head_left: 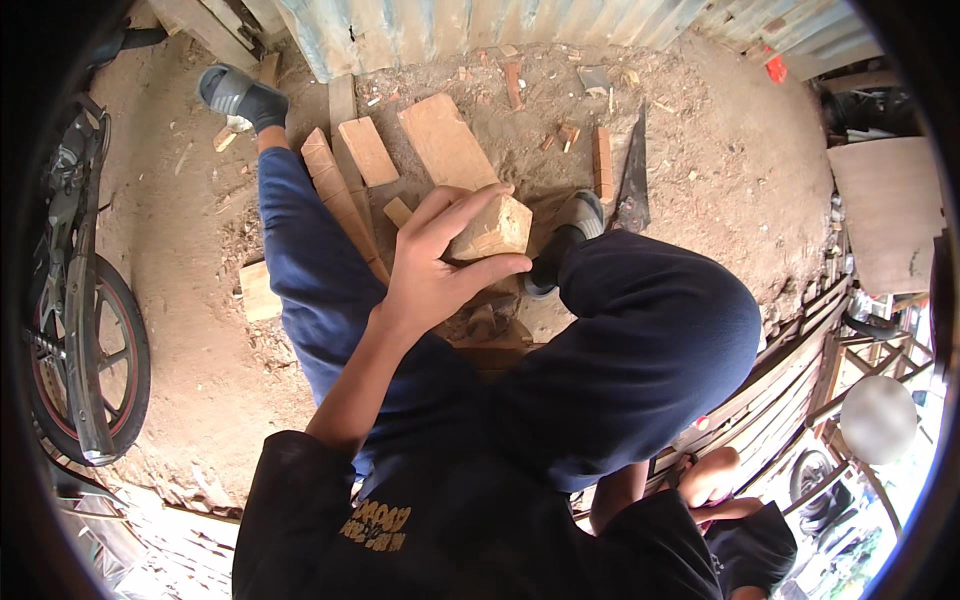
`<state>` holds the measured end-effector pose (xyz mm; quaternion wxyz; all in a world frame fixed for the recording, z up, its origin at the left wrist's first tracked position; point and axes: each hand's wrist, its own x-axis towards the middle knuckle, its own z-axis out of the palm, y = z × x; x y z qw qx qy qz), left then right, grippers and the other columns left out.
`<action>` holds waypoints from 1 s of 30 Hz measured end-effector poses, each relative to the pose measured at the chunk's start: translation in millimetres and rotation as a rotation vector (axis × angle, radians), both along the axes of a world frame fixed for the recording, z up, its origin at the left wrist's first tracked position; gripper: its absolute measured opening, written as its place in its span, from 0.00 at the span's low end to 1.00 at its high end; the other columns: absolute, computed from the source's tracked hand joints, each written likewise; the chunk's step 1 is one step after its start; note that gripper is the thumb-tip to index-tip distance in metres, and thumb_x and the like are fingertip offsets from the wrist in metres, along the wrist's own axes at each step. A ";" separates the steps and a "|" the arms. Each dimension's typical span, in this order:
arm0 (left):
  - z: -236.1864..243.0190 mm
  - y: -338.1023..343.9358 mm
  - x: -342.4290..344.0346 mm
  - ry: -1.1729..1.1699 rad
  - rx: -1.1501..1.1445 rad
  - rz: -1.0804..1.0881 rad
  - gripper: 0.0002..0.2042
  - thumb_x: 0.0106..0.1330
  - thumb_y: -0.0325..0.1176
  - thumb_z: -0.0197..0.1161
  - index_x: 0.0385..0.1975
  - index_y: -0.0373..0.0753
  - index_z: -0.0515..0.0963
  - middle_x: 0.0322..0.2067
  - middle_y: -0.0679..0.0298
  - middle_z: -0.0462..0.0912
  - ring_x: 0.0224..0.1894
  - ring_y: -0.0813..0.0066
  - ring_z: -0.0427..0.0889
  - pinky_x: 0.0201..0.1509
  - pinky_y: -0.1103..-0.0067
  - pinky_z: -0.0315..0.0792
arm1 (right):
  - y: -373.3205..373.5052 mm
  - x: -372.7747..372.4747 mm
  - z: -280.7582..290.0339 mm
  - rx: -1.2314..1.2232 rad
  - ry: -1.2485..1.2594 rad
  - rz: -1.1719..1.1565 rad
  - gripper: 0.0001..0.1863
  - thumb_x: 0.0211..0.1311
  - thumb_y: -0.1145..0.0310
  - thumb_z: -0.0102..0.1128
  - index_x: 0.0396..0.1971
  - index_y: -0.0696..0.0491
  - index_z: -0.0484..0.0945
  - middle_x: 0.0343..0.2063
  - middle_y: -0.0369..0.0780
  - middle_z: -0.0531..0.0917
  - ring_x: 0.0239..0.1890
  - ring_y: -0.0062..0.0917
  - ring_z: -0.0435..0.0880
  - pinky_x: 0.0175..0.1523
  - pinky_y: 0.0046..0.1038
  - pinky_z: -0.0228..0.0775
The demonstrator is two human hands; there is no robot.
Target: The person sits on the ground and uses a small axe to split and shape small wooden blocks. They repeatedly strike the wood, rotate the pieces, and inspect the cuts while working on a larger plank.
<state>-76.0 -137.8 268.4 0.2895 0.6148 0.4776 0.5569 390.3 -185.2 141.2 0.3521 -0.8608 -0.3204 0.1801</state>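
Observation:
My left hand [420, 265] is closed around a squared wooden block [495, 230], its thumb along the near side and fingers over the far side. The block's pale end grain faces right, held above the ground between my legs. Of my right arm only a stretch of forearm [617, 497] shows, beside my right thigh; the hand itself is out of sight. Just beyond the block lies a wide plank [445, 138]. A shorter wood piece [368, 152] and a long notched beam [335, 190] rest left of it, near my left leg.
A dark tapered saw blade [634, 180] lies right of my right foot, near a narrow wooden stick [602, 163]. Corrugated metal sheeting [480, 32] borders the far side. A motorcycle wheel [105, 360] stands at left. Another person [745, 530] is at lower right.

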 end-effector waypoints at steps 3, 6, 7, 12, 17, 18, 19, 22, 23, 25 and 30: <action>5.9 -1.5 4.9 0.005 0.008 0.012 0.31 0.49 0.34 0.82 0.56 0.36 0.81 0.39 0.60 0.81 0.40 0.69 0.80 0.46 0.75 0.74 | 6.0 -3.2 57.0 0.193 0.042 0.044 0.12 0.60 0.61 0.64 0.36 0.53 0.88 0.27 0.43 0.86 0.30 0.30 0.86 0.36 0.31 0.77; 15.8 1.9 23.5 0.070 0.102 -0.018 0.30 0.51 0.38 0.81 0.55 0.37 0.82 0.37 0.60 0.80 0.36 0.68 0.82 0.40 0.75 0.77 | -3.1 5.5 117.9 0.396 0.098 0.042 0.12 0.61 0.61 0.64 0.36 0.53 0.88 0.26 0.42 0.86 0.29 0.28 0.85 0.34 0.29 0.77; 21.0 -9.0 9.2 0.105 0.112 0.026 0.30 0.51 0.39 0.81 0.56 0.37 0.82 0.36 0.60 0.80 0.35 0.68 0.82 0.39 0.74 0.77 | 11.9 -6.2 133.4 0.450 0.154 0.093 0.12 0.61 0.61 0.64 0.36 0.53 0.88 0.26 0.41 0.86 0.28 0.27 0.85 0.34 0.28 0.77; 29.3 -22.9 10.3 0.168 0.132 0.072 0.31 0.51 0.42 0.81 0.56 0.38 0.82 0.35 0.62 0.78 0.33 0.69 0.81 0.36 0.74 0.76 | 9.3 -47.6 246.0 0.733 0.195 -0.036 0.13 0.69 0.72 0.61 0.50 0.59 0.81 0.28 0.35 0.82 0.23 0.12 0.71 0.27 0.16 0.61; 52.4 -32.0 29.6 0.231 0.117 0.067 0.30 0.52 0.45 0.80 0.55 0.38 0.82 0.36 0.62 0.79 0.32 0.68 0.81 0.37 0.73 0.77 | -11.7 -56.1 271.2 0.881 0.229 0.282 0.19 0.73 0.75 0.55 0.61 0.63 0.75 0.26 0.35 0.79 0.26 0.15 0.72 0.31 0.18 0.64; 59.5 -34.6 33.2 0.254 0.092 0.055 0.30 0.53 0.45 0.79 0.55 0.38 0.82 0.36 0.62 0.79 0.33 0.66 0.82 0.38 0.72 0.78 | -10.8 -71.5 269.0 0.913 0.243 0.346 0.19 0.70 0.76 0.56 0.58 0.66 0.75 0.22 0.34 0.77 0.23 0.14 0.70 0.34 0.15 0.65; 65.6 -37.4 36.0 0.267 0.068 0.045 0.30 0.54 0.46 0.79 0.55 0.37 0.82 0.36 0.61 0.79 0.33 0.64 0.82 0.38 0.71 0.78 | -10.8 -78.7 266.7 0.897 0.331 0.451 0.18 0.69 0.77 0.56 0.58 0.65 0.75 0.23 0.36 0.79 0.22 0.14 0.71 0.32 0.15 0.66; 83.5 -44.9 36.6 0.354 -0.015 0.020 0.30 0.57 0.47 0.76 0.56 0.36 0.81 0.38 0.58 0.78 0.35 0.59 0.83 0.41 0.68 0.78 | -9.5 -147.4 263.7 0.849 0.602 0.548 0.14 0.67 0.81 0.59 0.51 0.64 0.78 0.30 0.43 0.86 0.19 0.14 0.75 0.24 0.16 0.68; 85.8 -46.0 37.8 0.361 -0.039 0.007 0.30 0.58 0.47 0.76 0.56 0.35 0.80 0.39 0.57 0.78 0.36 0.57 0.84 0.42 0.68 0.78 | -9.8 -163.0 260.5 0.802 0.626 0.631 0.12 0.66 0.82 0.59 0.48 0.64 0.78 0.33 0.45 0.87 0.20 0.15 0.77 0.24 0.16 0.69; 95.8 -49.5 39.3 0.409 -0.120 -0.029 0.30 0.57 0.39 0.77 0.60 0.36 0.78 0.42 0.56 0.78 0.43 0.62 0.81 0.48 0.71 0.75 | -10.4 -189.6 252.6 0.717 0.667 0.752 0.08 0.66 0.83 0.59 0.43 0.63 0.78 0.36 0.48 0.87 0.21 0.16 0.78 0.24 0.17 0.71; 83.5 -46.8 38.9 0.405 -0.118 -0.109 0.32 0.56 0.36 0.78 0.63 0.37 0.76 0.46 0.56 0.75 0.44 0.63 0.80 0.49 0.72 0.75 | -1.5 -223.3 234.3 0.623 0.827 0.815 0.08 0.62 0.86 0.63 0.40 0.61 0.80 0.38 0.43 0.87 0.38 0.20 0.86 0.39 0.19 0.80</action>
